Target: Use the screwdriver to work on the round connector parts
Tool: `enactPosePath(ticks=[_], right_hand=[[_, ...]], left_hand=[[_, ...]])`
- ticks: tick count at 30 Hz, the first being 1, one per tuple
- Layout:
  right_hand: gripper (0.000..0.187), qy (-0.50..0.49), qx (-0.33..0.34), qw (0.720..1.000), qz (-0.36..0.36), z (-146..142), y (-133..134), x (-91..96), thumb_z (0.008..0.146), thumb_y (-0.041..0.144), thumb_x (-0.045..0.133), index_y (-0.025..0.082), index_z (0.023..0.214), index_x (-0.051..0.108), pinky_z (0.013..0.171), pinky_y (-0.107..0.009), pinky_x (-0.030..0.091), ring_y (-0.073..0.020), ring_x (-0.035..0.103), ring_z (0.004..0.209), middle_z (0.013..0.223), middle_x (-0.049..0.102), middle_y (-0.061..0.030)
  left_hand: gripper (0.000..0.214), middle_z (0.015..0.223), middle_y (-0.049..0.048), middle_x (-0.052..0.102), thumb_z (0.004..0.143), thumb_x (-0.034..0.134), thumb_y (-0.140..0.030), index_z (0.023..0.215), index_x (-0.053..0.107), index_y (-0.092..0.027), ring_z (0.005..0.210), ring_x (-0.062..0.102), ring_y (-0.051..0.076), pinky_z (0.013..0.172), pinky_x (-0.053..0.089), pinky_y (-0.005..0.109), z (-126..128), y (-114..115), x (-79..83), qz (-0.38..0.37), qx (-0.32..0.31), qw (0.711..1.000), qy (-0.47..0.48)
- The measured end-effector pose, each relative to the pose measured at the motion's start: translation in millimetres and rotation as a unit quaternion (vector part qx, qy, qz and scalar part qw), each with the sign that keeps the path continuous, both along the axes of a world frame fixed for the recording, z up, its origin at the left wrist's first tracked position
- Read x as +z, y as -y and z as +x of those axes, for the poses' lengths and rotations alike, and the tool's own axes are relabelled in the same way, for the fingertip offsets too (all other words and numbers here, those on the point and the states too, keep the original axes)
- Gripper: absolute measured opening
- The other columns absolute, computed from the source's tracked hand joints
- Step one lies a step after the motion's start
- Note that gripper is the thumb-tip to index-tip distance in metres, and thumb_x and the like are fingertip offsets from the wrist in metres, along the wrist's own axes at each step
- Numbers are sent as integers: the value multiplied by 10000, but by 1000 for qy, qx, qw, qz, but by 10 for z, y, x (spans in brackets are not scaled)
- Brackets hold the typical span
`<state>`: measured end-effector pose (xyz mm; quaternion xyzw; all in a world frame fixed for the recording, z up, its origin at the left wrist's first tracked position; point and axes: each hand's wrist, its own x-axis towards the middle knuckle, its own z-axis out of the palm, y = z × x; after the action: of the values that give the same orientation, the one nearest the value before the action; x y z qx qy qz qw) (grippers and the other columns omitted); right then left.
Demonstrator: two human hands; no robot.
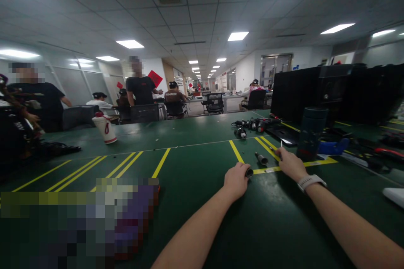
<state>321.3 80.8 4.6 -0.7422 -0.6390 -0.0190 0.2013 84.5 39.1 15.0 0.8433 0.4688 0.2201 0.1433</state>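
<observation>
My left hand [236, 180] rests low over the green tabletop [195, 151], its fingers wrapped round a dark hollow cylindrical part [249, 172]. The round end of that part faces right, and the rest is hidden by my fingers. My right hand [292, 164], with a light watch band [312, 182] on the wrist, is closed in a pinch beside the yellow tape. A thin rod-like thing [281, 144] shows above its fingertips, too small to name. Between my hands a grey metal cylindrical part [261, 159] lies on its side, touched by neither.
A dark tumbler [312, 132] stands just beyond my right hand, near a blue object [333, 147] and black cases [315, 92]. Dark cylindrical parts [241, 132] lie farther back. At left are a white cup [104, 127] and a blurred-out purple object [134, 218]. People [140, 88] are across the table.
</observation>
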Motion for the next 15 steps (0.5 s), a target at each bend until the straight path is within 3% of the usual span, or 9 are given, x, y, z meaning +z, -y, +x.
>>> enactPosePath(ticks=[8, 15], right_hand=[[239, 22, -6, 1000, 5, 12, 0, -31, 898, 256, 535, 143, 1109, 550, 755, -373, 524, -189, 614, 898, 1085, 598, -69], [285, 75, -13, 997, 28, -49, -33, -81, 896, 274, 539, 151, 1153, 531, 787, -405, 514, -208, 601, 942, 1143, 573, -82]], left_hand=[[554, 1420, 77, 403, 775, 483, -83, 1311, 449, -217, 1179, 500, 290, 999, 398, 416, -43, 130, 3, 0, -13, 1000, 20], [583, 1420, 79, 415, 743, 541, -75, 1292, 479, -260, 1177, 514, 308, 924, 471, 469, -427, 428, 3, -7, 1, 997, 83]])
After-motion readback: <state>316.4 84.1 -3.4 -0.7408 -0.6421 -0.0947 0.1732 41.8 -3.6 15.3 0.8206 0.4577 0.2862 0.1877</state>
